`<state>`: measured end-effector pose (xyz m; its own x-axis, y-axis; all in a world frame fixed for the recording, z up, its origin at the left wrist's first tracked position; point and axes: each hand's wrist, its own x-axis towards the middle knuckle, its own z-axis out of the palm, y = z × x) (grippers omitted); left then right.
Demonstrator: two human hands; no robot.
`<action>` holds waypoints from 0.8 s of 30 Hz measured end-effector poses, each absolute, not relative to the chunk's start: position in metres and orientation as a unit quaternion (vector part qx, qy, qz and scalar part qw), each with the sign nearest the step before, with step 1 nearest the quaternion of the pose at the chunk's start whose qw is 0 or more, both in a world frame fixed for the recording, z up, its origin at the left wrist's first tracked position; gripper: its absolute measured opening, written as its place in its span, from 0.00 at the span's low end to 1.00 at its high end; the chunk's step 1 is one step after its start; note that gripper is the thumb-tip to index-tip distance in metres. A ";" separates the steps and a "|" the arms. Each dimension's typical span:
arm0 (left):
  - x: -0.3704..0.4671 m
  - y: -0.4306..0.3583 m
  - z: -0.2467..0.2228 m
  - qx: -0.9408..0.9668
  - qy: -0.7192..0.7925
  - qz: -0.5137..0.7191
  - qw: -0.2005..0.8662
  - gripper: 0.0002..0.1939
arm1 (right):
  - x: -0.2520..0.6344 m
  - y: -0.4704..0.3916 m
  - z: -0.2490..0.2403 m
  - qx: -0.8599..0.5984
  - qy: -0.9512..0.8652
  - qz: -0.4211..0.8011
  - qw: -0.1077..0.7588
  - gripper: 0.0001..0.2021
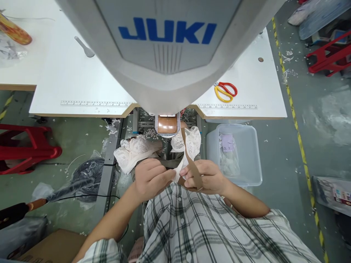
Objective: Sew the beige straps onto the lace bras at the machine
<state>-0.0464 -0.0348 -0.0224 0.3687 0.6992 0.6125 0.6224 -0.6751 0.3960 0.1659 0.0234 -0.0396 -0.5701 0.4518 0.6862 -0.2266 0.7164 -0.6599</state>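
Observation:
A white lace bra [134, 151] hangs in front of me below the sewing machine [167, 84], its cups spread to both sides. My left hand [153, 177] is closed, pinching the bra's white edge between thumb and forefinger. Close beside it, my right hand [205, 177] is closed on a brown strap [190, 160]. That strap runs up over the right cup and loops down across the fingers. Both hands are near my shirt front, just below the machine's rounded end. The fingers partly hide where strap and fabric meet.
Red-and-yellow scissors [226, 92] lie on the white table [246, 73] at right; a grey plastic tool [85, 46] lies at left. A clear plastic bin [253, 157] with a bagged item stands right of my hands. Red stools [30, 149] flank the table.

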 end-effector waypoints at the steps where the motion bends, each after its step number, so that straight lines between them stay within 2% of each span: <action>1: -0.046 -0.035 -0.022 0.824 0.403 0.394 0.049 0.03 | 0.166 0.023 -0.039 -0.069 -0.804 0.370 0.461 0.05; 7: -0.047 -0.037 -0.024 0.814 0.428 0.389 0.048 0.03 | 0.164 0.023 -0.041 -0.076 -0.807 0.364 0.458 0.03; 11: -0.047 -0.037 -0.025 0.810 0.432 0.395 0.033 0.01 | 0.164 0.019 -0.042 -0.077 -0.799 0.376 0.463 0.07; 14: -0.043 -0.037 -0.026 0.792 0.469 0.390 0.036 0.05 | 0.168 0.025 -0.045 -0.068 -0.810 0.371 0.449 0.09; 15: -0.042 -0.037 -0.027 0.769 0.503 0.386 0.076 0.07 | 0.171 0.031 -0.050 -0.074 -0.819 0.363 0.438 0.09; 17: -0.038 -0.038 -0.029 0.673 0.588 0.381 0.238 0.11 | 0.177 0.054 -0.066 -0.144 -0.838 0.352 0.390 0.09; 20: -0.035 -0.042 -0.034 0.399 0.631 0.390 0.539 0.21 | 0.184 0.104 -0.108 -0.392 -0.802 0.383 0.237 0.12; 22: -0.034 -0.046 -0.038 0.239 0.599 0.419 0.639 0.23 | 0.184 0.138 -0.140 -0.490 -0.755 0.411 0.145 0.20; 24: -0.034 -0.049 -0.041 0.149 0.573 0.448 0.670 0.23 | 0.183 0.163 -0.169 -0.509 -0.737 0.434 0.096 0.25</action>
<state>-0.0345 -0.0490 -0.0412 -0.0578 0.7705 -0.6348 -0.4289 0.5550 0.7128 0.1832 0.1630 -0.1687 -0.4627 0.8337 -0.3014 0.6679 0.1043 -0.7370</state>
